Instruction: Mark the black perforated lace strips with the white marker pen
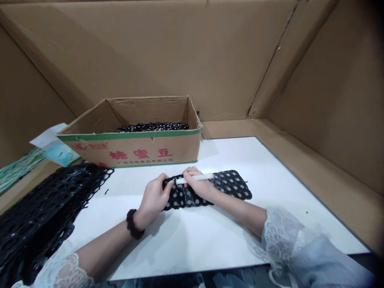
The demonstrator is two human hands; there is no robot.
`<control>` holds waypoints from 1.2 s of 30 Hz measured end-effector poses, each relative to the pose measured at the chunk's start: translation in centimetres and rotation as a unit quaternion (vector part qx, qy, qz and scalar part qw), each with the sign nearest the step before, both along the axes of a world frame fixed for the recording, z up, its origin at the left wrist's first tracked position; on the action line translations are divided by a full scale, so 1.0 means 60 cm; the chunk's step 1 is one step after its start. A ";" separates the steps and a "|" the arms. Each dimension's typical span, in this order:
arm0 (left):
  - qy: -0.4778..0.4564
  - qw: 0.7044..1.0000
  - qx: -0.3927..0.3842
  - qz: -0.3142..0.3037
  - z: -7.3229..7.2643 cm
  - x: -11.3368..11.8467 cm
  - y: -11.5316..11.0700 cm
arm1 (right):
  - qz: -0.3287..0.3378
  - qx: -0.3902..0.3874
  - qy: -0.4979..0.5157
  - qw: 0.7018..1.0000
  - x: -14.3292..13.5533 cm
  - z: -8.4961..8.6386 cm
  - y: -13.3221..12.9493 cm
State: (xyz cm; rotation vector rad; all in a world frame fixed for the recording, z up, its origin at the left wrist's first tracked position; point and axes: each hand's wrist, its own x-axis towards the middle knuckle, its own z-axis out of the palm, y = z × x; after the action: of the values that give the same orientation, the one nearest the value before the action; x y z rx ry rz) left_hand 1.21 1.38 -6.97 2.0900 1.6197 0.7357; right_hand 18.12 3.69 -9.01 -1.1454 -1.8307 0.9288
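Observation:
A black sheet with rows of pale round spots lies on the white tabletop in front of me. My left hand grips its left end, thumb on top. My right hand is closed round a slim white pen-like tool held across the sheet's far edge. The tool's left end is close to my left thumb. Whether its tip touches the sheet I cannot tell.
Behind my hands stands an open cardboard box holding similar black perforated pieces. A large black holed sheet covers the left side. Green and white strands and a plastic bag lie beyond it. Cardboard walls enclose the table.

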 end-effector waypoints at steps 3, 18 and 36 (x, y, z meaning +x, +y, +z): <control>0.050 0.998 0.033 -0.005 -0.002 0.005 -0.012 | -0.002 0.047 -0.023 0.999 -0.005 0.000 -0.006; -0.026 0.999 -0.036 0.018 -0.004 -0.003 0.016 | -0.007 0.001 0.017 1.000 0.002 0.001 0.001; -0.071 0.997 -0.023 -0.012 0.004 -0.022 0.034 | 0.024 0.009 0.032 0.999 0.012 -0.007 0.009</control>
State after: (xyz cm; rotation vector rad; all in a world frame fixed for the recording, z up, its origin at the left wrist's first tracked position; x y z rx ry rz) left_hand -0.14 3.40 -6.76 1.9754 1.5189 0.8116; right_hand 18.86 4.23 -9.41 -1.0524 -1.8180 0.9647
